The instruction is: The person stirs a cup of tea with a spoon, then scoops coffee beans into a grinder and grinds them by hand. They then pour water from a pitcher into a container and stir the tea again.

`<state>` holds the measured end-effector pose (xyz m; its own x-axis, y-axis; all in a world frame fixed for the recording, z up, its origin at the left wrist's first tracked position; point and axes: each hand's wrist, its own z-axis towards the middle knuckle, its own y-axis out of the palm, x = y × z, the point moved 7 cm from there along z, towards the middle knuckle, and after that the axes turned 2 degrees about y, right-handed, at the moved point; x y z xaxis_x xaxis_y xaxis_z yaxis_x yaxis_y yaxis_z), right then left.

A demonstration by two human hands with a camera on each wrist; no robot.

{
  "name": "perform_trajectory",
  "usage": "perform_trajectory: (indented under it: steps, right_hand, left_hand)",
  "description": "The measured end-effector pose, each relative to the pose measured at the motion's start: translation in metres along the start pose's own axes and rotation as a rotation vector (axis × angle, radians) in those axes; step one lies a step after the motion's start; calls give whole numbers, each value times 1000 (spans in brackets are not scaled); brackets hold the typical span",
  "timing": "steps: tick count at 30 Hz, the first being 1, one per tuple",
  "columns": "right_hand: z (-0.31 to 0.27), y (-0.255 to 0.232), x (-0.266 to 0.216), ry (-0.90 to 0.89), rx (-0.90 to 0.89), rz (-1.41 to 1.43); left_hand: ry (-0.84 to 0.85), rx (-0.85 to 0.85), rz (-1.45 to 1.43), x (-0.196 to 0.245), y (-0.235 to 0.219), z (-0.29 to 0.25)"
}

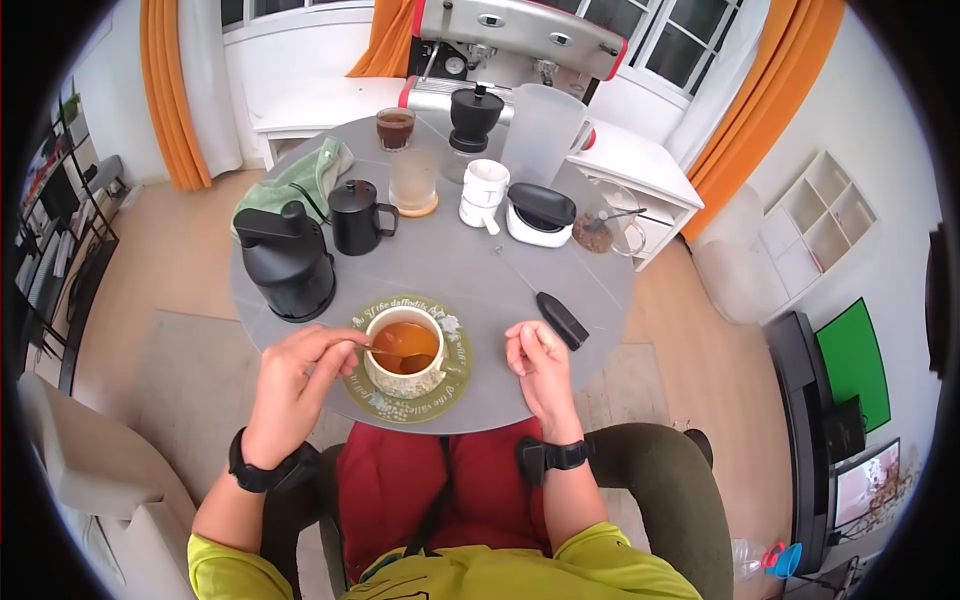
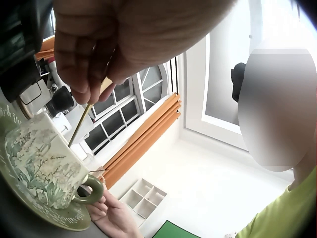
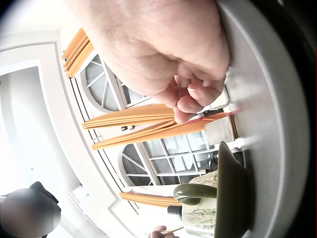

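A floral cup (image 1: 408, 378) of orange-brown liquid stands on a green saucer (image 1: 455, 385) with lettering round its rim. My left hand (image 1: 292, 385) pinches a thin gold spoon (image 1: 384, 351) whose bowl dips into the liquid; the left wrist view shows the spoon's handle (image 2: 80, 124) between thumb and fingers (image 2: 81, 94), above the cup (image 2: 44, 158). To the right of the saucer, my right hand (image 1: 543, 375) rests at the table's edge, fingers loosely curled and holding nothing. In the right wrist view the cup's green handle (image 3: 195, 193) is below that hand (image 3: 163, 54).
A black frother (image 1: 562, 320) lies beyond my right hand. Farther back on the round grey table (image 1: 450, 260) are a black kettle-like appliance (image 1: 285, 262), a black pitcher (image 1: 357, 218), a glass (image 1: 412, 180), a white cup (image 1: 484, 192), a scale (image 1: 540, 214) and a glass jug (image 1: 600, 228).
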<state>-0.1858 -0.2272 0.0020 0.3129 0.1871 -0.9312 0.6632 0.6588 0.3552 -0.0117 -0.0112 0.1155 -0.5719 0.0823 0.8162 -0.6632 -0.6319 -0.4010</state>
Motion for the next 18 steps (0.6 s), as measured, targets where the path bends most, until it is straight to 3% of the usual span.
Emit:
perform_trajectory:
  steps: [3, 5, 9, 15, 18]
  right_hand:
    - [0, -1, 2, -3, -26, 4]
    - [1, -2, 2, -7, -34, 9]
    - [1, 0, 1, -16, -40, 14]
    - [1, -1, 2, -7, -40, 22]
    - [0, 1, 1, 1, -16, 22]
  left_hand:
    - [79, 16, 90, 0, 0, 1]
    - [232, 60, 274, 10, -1, 0]
    - [282, 49, 408, 18, -1, -1]
    - [203, 37, 331, 14, -5, -2]
    - [82, -3, 165, 7, -3, -1]
